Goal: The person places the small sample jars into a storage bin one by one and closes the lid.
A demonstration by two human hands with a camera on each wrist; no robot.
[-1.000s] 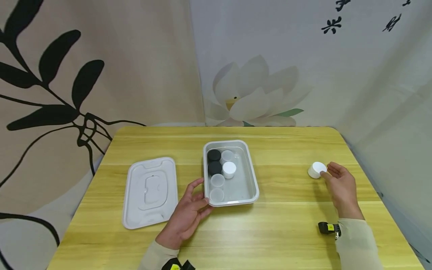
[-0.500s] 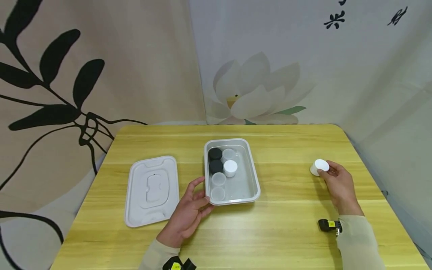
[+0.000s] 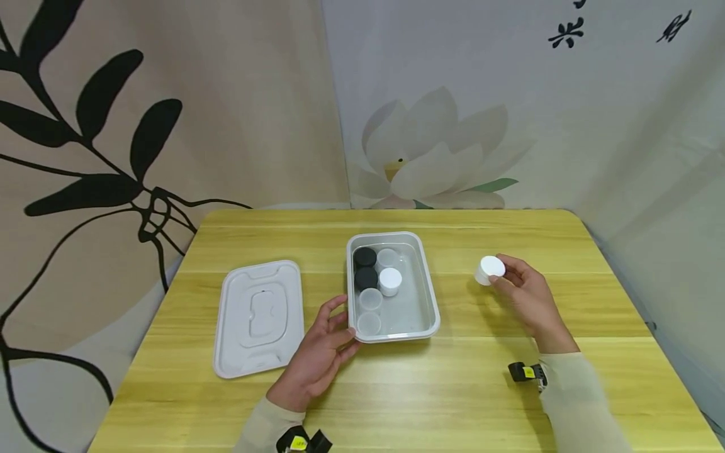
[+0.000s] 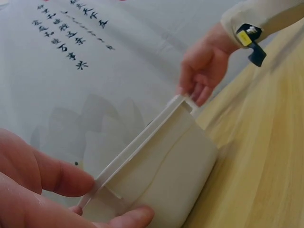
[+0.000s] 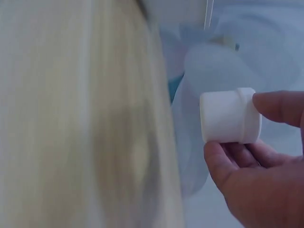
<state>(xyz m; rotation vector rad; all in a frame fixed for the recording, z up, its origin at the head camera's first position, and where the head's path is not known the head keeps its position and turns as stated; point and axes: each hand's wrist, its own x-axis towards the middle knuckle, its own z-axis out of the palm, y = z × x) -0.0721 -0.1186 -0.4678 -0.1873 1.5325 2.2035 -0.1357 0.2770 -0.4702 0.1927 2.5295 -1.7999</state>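
My right hand (image 3: 523,302) pinches a small white lidded jar (image 3: 489,270) between thumb and fingers, lifted above the table. In the right wrist view the white jar (image 5: 228,116) lies sideways to the camera, with the fingers around its wider end. My left hand (image 3: 317,358) grips the near left corner of a white plastic box (image 3: 435,318). Seen from the left wrist, fingers and thumb hold the box (image 4: 171,166) by its rim and side wall. Inside the box stand two black-topped jars (image 3: 365,279), one white jar (image 3: 389,281) and several translucent ones (image 3: 370,299).
A white lid (image 3: 260,319) lies flat on the wooden table (image 3: 430,396), left of the box. Behind the table's far edge hangs a printed curtain (image 3: 272,107) with leaves and a flower. The right part of the box floor shows bare.
My right hand has closed its hold on the white jar, raised it off the table and carried it left toward the box. My left hand stays at the box corner.
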